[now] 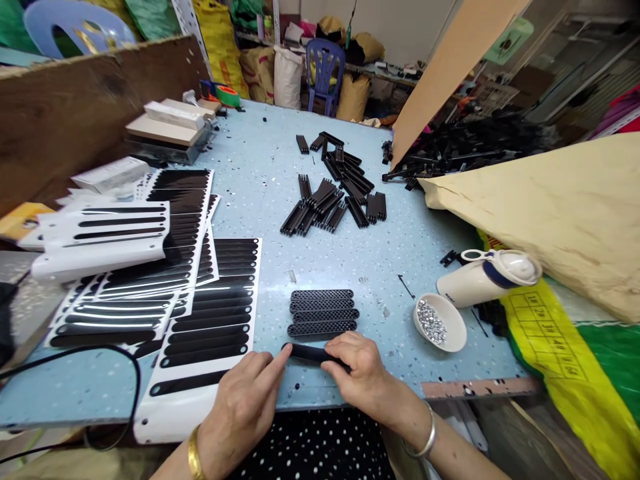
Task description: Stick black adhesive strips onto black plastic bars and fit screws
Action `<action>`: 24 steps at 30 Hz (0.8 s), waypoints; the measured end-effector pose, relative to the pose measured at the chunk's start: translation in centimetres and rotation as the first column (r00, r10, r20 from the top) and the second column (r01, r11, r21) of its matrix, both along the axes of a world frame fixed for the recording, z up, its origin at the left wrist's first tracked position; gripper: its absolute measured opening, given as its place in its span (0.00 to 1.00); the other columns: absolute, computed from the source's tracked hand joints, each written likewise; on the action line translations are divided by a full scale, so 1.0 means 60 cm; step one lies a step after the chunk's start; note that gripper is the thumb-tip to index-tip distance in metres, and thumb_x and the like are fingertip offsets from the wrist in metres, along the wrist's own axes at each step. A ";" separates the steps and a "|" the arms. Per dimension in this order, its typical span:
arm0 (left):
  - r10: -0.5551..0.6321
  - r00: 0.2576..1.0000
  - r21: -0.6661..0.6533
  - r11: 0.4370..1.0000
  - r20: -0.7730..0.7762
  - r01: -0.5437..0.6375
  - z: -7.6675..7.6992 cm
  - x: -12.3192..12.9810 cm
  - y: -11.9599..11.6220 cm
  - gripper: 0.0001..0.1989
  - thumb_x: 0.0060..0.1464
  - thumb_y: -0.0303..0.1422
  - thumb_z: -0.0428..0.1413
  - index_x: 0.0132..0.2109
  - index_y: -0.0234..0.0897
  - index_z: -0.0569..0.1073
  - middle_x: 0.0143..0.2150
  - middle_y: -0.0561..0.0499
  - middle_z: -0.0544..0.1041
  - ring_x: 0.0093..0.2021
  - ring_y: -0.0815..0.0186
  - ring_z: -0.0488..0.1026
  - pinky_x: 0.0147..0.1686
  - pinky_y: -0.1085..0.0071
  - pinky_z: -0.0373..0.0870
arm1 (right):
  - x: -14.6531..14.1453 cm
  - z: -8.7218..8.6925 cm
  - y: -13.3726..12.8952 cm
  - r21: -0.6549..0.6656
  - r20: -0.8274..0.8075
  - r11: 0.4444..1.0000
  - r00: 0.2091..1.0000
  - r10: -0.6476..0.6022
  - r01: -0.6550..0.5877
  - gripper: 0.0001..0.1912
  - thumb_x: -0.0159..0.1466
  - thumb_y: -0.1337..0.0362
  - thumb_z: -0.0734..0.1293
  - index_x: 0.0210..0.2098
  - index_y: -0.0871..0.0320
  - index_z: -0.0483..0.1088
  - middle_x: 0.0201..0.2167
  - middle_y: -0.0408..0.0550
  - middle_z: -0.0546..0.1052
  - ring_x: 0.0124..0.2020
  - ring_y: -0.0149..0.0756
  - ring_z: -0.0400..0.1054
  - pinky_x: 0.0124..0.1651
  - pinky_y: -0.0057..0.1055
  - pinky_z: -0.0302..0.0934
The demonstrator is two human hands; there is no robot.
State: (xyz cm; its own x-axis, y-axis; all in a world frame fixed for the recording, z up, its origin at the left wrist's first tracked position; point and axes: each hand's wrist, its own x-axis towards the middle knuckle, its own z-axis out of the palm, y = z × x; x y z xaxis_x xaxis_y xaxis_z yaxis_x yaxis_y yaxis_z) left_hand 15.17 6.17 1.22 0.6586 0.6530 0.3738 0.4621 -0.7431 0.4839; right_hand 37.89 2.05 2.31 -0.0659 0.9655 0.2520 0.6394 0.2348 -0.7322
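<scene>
Near the table's front edge lies a long black strip-shaped piece. My right hand grips its right end between thumb and fingers. My left hand touches the left end with an extended fingertip; the other fingers are curled, and whether they hold anything is hidden. Just beyond, several black pieces with a latticed surface lie in a neat stack of rows. To the left, white sheets carry rows of black rounded strips, and the nearest sheet overhangs the front edge.
A loose pile of black parts lies further back on the blue table. At the right are a white bowl of small shiny pieces and a white bottle. A black cable loops at the front left.
</scene>
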 end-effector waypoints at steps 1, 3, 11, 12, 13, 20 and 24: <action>-0.007 1.000 0.006 1.000 -0.029 0.007 0.000 0.000 0.000 0.23 0.62 0.20 0.46 0.63 0.33 0.62 0.35 0.47 0.72 0.32 0.63 0.68 0.34 0.64 0.72 | 0.000 0.000 0.000 0.005 -0.002 1.000 1.000 -0.007 0.007 0.06 0.58 0.70 0.69 0.34 0.58 0.79 0.31 0.51 0.80 0.32 0.40 0.72 0.37 0.39 0.67; -0.015 0.998 0.031 0.999 -0.066 0.017 -0.002 0.000 0.001 0.22 0.62 0.20 0.46 0.62 0.32 0.63 0.33 0.48 0.71 0.31 0.63 0.68 0.34 0.63 0.72 | 0.001 0.000 -0.001 0.018 -0.013 0.999 1.000 -0.027 0.027 0.06 0.58 0.70 0.70 0.34 0.58 0.79 0.31 0.51 0.80 0.32 0.40 0.73 0.37 0.39 0.68; -0.002 0.991 0.108 0.994 -0.130 0.017 -0.007 -0.003 0.006 0.21 0.61 0.20 0.45 0.60 0.31 0.65 0.32 0.48 0.71 0.30 0.64 0.67 0.33 0.65 0.70 | 0.004 -0.011 -0.012 0.039 -0.187 0.995 0.979 -0.088 0.097 0.07 0.58 0.68 0.71 0.37 0.56 0.80 0.32 0.49 0.81 0.32 0.38 0.74 0.36 0.36 0.71; -0.001 0.992 0.118 0.993 -0.129 0.016 -0.008 -0.003 0.006 0.20 0.61 0.21 0.46 0.60 0.31 0.65 0.32 0.48 0.71 0.30 0.64 0.67 0.32 0.66 0.70 | 0.005 -0.012 -0.012 0.023 -0.221 0.995 0.971 -0.092 0.100 0.08 0.59 0.68 0.71 0.38 0.56 0.80 0.33 0.49 0.81 0.32 0.38 0.75 0.36 0.36 0.71; -0.001 0.992 0.124 0.992 -0.129 0.017 -0.008 -0.002 0.007 0.20 0.61 0.21 0.46 0.59 0.31 0.65 0.32 0.48 0.71 0.30 0.64 0.67 0.32 0.66 0.70 | 0.006 -0.013 -0.012 0.010 -0.249 0.995 0.964 -0.096 0.101 0.08 0.59 0.68 0.71 0.38 0.55 0.80 0.33 0.49 0.81 0.33 0.38 0.75 0.36 0.35 0.72; -0.021 0.991 0.099 0.995 -0.135 0.035 -0.003 -0.002 0.007 0.21 0.61 0.21 0.47 0.61 0.30 0.64 0.32 0.49 0.71 0.29 0.64 0.67 0.31 0.67 0.69 | 0.010 -0.013 -0.019 0.058 -0.144 0.998 0.989 -0.018 0.026 0.11 0.62 0.70 0.68 0.44 0.57 0.78 0.37 0.51 0.81 0.37 0.40 0.74 0.40 0.40 0.71; -0.015 0.989 0.105 0.994 -0.145 0.031 -0.001 -0.001 0.008 0.22 0.61 0.21 0.46 0.61 0.32 0.64 0.31 0.49 0.71 0.29 0.64 0.68 0.31 0.67 0.70 | 0.014 -0.013 -0.021 0.026 -0.065 1.000 0.998 0.016 -0.014 0.13 0.64 0.71 0.66 0.47 0.57 0.76 0.39 0.51 0.80 0.39 0.40 0.73 0.43 0.41 0.71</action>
